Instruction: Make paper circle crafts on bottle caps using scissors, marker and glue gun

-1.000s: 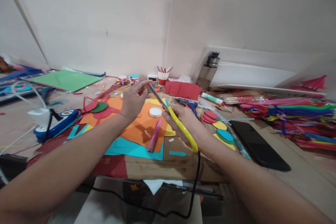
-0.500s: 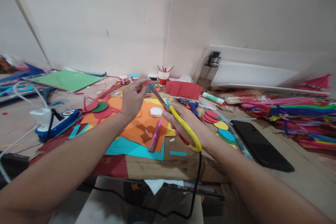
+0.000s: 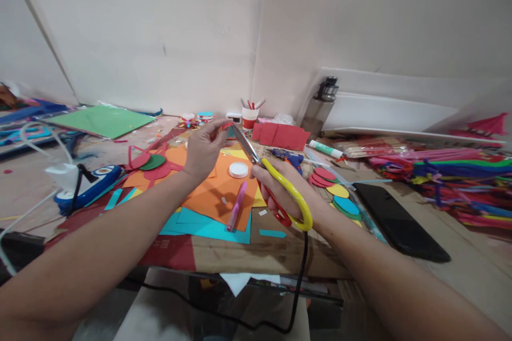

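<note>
My left hand (image 3: 205,150) is raised over the middle of the table, pinching a small piece of paper (image 3: 231,131) that looks teal with some red at the fingertips. My right hand (image 3: 291,184) grips a pair of scissors (image 3: 288,185) with yellow and red handles. Their blades point up and left, and the tips meet the small paper at my left fingers. Beneath the hands lie orange paper (image 3: 208,197), turquoise paper (image 3: 200,232), a pink marker (image 3: 237,206) and a round white lid (image 3: 238,170).
Red, yellow and blue paper circles (image 3: 338,191) and a black phone (image 3: 400,221) lie to the right. Behind stand a cup of pens (image 3: 250,116) and folded red paper (image 3: 282,136). A blue-and-white power strip (image 3: 90,189) sits left. A black cable (image 3: 298,282) hangs below the right forearm.
The scissors' handles have spread apart, with the red handle now lower and more visible. Both hands stay in nearly the same place, and the left keeps its pinch on the paper.
</note>
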### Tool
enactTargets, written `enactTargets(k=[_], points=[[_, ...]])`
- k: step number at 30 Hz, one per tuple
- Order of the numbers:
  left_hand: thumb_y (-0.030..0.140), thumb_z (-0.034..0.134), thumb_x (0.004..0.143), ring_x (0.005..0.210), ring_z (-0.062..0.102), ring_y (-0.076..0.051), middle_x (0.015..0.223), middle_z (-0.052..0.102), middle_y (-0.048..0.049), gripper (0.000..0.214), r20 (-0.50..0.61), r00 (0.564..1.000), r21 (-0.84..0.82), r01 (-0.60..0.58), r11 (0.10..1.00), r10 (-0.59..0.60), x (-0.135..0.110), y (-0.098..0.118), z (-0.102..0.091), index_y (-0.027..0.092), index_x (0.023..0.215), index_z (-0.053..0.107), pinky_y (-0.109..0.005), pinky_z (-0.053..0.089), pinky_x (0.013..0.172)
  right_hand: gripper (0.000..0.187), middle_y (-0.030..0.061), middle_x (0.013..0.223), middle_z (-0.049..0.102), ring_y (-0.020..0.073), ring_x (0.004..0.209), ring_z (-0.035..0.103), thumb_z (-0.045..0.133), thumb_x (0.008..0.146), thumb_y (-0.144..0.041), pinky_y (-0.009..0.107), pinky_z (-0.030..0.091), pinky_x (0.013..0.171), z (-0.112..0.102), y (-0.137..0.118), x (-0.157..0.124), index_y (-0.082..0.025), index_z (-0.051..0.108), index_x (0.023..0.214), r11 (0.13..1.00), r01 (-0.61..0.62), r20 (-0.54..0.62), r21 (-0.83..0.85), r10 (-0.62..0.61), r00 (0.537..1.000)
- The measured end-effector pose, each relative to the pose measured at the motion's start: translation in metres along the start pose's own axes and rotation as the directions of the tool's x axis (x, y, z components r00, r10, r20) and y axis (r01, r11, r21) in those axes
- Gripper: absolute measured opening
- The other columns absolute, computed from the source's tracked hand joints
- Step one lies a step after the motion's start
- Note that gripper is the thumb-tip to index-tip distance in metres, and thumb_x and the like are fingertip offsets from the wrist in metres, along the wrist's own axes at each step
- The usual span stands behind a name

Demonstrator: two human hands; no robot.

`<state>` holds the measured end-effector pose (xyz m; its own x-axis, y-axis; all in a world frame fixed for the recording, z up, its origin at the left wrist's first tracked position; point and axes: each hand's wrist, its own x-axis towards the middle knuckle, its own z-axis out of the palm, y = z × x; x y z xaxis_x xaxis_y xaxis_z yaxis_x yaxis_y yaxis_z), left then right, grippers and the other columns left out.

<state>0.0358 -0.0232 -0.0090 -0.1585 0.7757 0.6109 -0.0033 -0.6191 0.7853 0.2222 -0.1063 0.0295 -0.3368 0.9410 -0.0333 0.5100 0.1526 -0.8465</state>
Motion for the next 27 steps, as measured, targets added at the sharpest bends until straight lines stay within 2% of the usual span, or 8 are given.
enactTargets(k=[5, 16, 27], points=[[0.035, 0.068, 0.082, 0.088, 0.071, -0.017, 0.100, 0.074, -0.0038, 0.029, 0.000, 1.000, 0.021, -0.001, 1.000, 0.001, -0.0008, 0.0000, -0.0004, 0.019, 0.106, 0.072, -0.032, 0.065, 0.074, 0.029, -0.0059, 0.052, 0.049, 0.0085, 0.037, 0.047, 0.052, 0.093, -0.048, 0.019, 0.041, 0.034, -0.0006, -0.0003, -0.0005, -0.022, 0.049, 0.081, 0.999, -0.007, 0.009, 0.048, 0.006, 1.000], [0.035, 0.064, 0.084, 0.091, 0.071, -0.019, 0.101, 0.073, -0.0041, 0.030, 0.012, 1.000, 0.069, -0.024, 0.997, 0.023, 0.0001, -0.0041, -0.0009, 0.020, 0.109, 0.071, -0.034, 0.065, 0.076, 0.032, -0.0055, 0.053, 0.050, 0.0089, 0.037, 0.048, 0.047, 0.094, -0.052, 0.018, 0.039, 0.034, 0.0005, 0.0026, -0.0010, -0.022, 0.050, 0.082, 0.999, 0.016, 0.006, 0.035, -0.016, 1.000], [0.032, 0.066, 0.082, 0.092, 0.071, -0.018, 0.100, 0.073, -0.0033, 0.029, 0.001, 1.000, 0.015, 0.018, 1.000, -0.018, -0.0022, -0.0013, -0.0001, 0.021, 0.107, 0.072, -0.032, 0.064, 0.076, 0.030, -0.0061, 0.050, 0.050, 0.0088, 0.037, 0.047, 0.050, 0.092, -0.049, 0.019, 0.037, 0.035, -0.0016, -0.0030, -0.0040, -0.022, 0.050, 0.079, 0.998, 0.022, 0.008, 0.051, -0.023, 1.000]])
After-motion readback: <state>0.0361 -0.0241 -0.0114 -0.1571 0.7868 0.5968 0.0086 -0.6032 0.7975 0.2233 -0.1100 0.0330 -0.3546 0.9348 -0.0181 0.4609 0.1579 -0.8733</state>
